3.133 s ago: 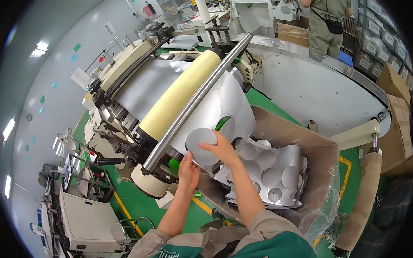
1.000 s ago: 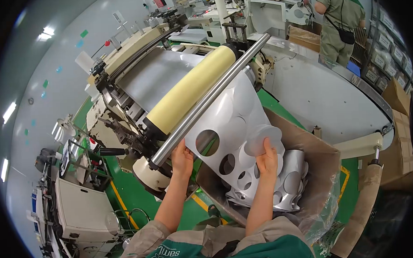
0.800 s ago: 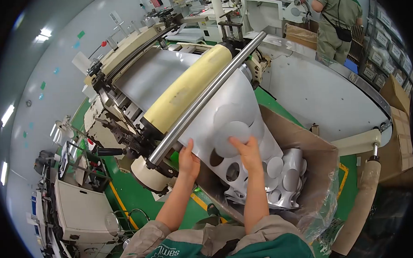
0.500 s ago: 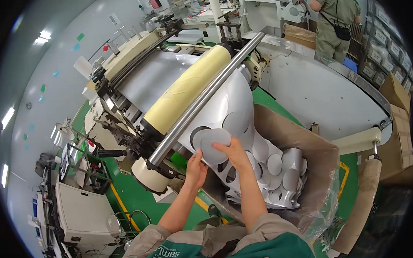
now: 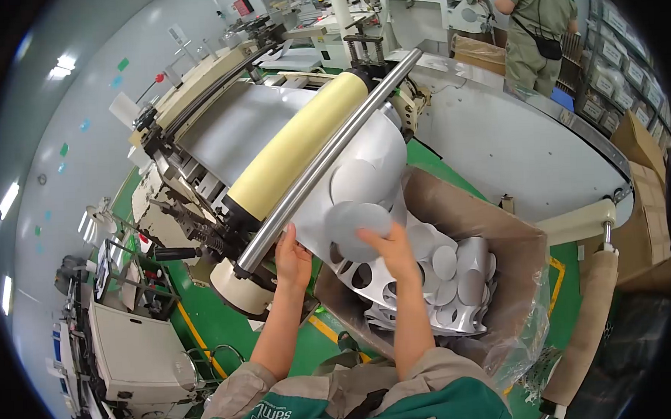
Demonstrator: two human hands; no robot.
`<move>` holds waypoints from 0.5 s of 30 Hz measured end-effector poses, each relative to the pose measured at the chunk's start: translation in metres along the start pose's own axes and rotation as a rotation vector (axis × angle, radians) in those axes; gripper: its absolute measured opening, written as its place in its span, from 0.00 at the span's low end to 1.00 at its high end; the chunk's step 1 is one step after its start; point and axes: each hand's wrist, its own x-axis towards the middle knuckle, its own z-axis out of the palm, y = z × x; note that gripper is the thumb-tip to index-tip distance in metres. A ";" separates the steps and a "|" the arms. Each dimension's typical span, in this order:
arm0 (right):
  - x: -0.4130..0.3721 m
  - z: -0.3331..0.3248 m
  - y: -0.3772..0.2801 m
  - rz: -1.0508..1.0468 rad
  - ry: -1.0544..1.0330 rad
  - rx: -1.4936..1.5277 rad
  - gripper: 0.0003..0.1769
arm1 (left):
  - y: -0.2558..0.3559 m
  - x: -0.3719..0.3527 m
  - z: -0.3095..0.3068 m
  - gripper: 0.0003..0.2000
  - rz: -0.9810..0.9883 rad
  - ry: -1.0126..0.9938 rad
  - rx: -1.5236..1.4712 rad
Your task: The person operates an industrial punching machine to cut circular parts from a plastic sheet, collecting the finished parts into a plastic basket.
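Note:
Between the thumb and fingers of my right hand (image 5: 395,253) is a flat grey round disc (image 5: 351,222), held over the silvery sheet (image 5: 314,226) that hangs from the machine. My left hand (image 5: 293,261) is open, its fingers pointing up beside the sheet's left edge, just below the steel bar (image 5: 326,159). Another round piece (image 5: 357,181) lies in the sheet above the held disc. Lower down, the sheet has round holes and runs into a large carton (image 5: 504,266), where cut discs (image 5: 445,262) and sheet waste are heaped.
A yellow roller (image 5: 300,144) lies behind the steel bar. To the right stands a white machine panel (image 5: 511,148), with a brown-wrapped roller (image 5: 587,326) in front. A person (image 5: 536,36) stands at the back right near labelled shelves. At left is a white cabinet (image 5: 137,342).
My left hand has come off the disc and moved left and up to the sheet's edge. My right hand keeps the disc and has shifted slightly right and down.

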 end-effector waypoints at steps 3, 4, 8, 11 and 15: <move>0.018 0.022 0.004 -0.050 -0.039 -0.222 0.22 | -0.009 -0.009 0.003 0.17 -0.091 -0.078 0.017; 0.023 0.024 0.004 -0.052 -0.042 -0.315 0.24 | -0.014 -0.014 0.005 0.17 -0.112 -0.059 0.017; 0.036 0.019 0.030 -0.008 -0.053 -0.436 0.30 | -0.027 -0.022 0.000 0.18 -0.178 -0.053 0.020; 0.034 0.019 0.038 -0.018 0.025 -0.468 0.33 | -0.030 -0.020 -0.005 0.17 -0.195 -0.069 0.073; 0.022 0.015 0.042 -0.012 0.120 -0.298 0.26 | -0.029 -0.016 -0.005 0.18 -0.200 -0.024 0.118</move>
